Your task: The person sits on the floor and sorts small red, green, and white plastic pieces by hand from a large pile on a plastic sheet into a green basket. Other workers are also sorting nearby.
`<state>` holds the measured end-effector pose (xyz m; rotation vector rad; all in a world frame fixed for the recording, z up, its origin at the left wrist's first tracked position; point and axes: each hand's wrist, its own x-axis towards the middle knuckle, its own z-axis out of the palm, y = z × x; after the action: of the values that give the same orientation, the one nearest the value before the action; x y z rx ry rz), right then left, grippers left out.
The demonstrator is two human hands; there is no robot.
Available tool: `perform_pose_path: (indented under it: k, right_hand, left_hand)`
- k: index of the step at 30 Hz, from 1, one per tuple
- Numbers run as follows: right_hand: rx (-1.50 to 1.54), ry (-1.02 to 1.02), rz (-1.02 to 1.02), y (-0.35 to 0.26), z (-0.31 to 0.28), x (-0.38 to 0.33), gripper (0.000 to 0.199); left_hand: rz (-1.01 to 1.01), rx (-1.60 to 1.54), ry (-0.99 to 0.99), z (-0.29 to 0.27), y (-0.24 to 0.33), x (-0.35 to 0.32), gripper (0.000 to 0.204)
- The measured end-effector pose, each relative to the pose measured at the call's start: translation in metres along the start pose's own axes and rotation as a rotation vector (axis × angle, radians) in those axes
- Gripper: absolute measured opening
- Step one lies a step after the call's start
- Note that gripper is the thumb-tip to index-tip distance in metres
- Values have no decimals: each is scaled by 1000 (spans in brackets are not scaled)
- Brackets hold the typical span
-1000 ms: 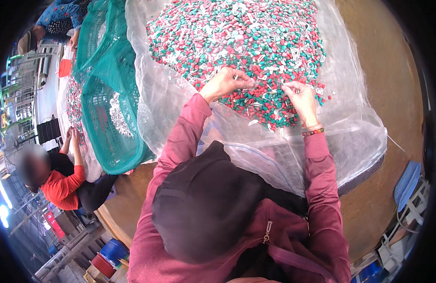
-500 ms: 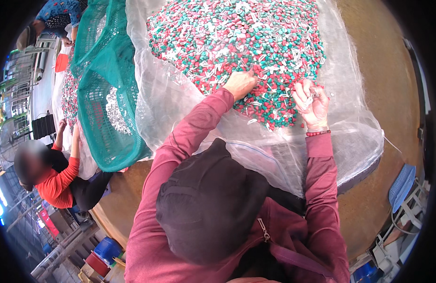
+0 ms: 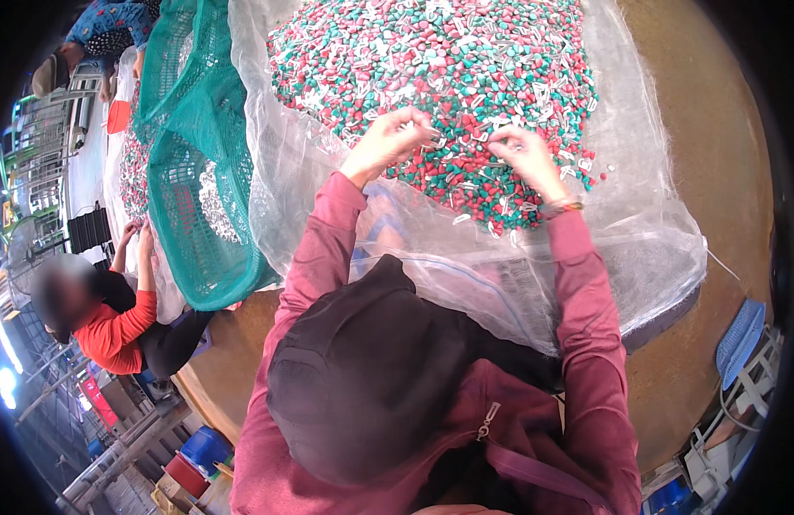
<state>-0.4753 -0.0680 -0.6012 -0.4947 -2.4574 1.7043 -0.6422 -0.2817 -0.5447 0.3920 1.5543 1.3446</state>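
Note:
A wide heap of small red, pink and green pebble-like pieces point(image 3: 466, 90), mixed with white loop-shaped pieces point(image 3: 461, 219), lies on a translucent mesh sheet point(image 3: 620, 137). Above the heap's near part, my left hand point(image 3: 387, 148) is closed in a pinch, with a small white loop-shaped piece point(image 3: 434, 136) at its fingertips. My right hand point(image 3: 527, 161) is opposite it, its thumb and fingers drawn together low over the red and green pieces. What those fingers hold, if anything, is too small to make out. The two hands are apart, fingertips facing each other.
Left of the sheet stands a green mesh-lined basket point(image 3: 178, 266) holding white pieces point(image 3: 215, 206), with another green basket point(image 3: 161, 81) behind. A person in red point(image 3: 114, 330) and one in blue point(image 3: 114, 39) work farther left. A blue slotted object point(image 3: 739, 339) is at far right.
My left hand has lifted from the heap and moved left and away from me. My right hand has turned over and gone from the heap's right edge in over the pieces, leftward.

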Motion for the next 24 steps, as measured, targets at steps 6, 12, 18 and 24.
perform_pose_path:
  k: [6, 12, 18, 24]
  right_hand:
    - [-743, 127, -60, 13, 41, 13, 14]
    - [589, -38, 285, -18, -2, -9, 15]
    - [1556, -396, 57, -35, -30, -35, 16]
    - [1390, -375, 187, -32, -36, -37, 23]
  left_hand:
    - [215, -790, -246, -8, 10, -8, 12]
    - [128, -437, -60, -6, 7, 8, 18]
    - [662, 1316, -11, 20, -38, 60, 22]
    - [575, 1298, 141, 18, -36, 68, 15]
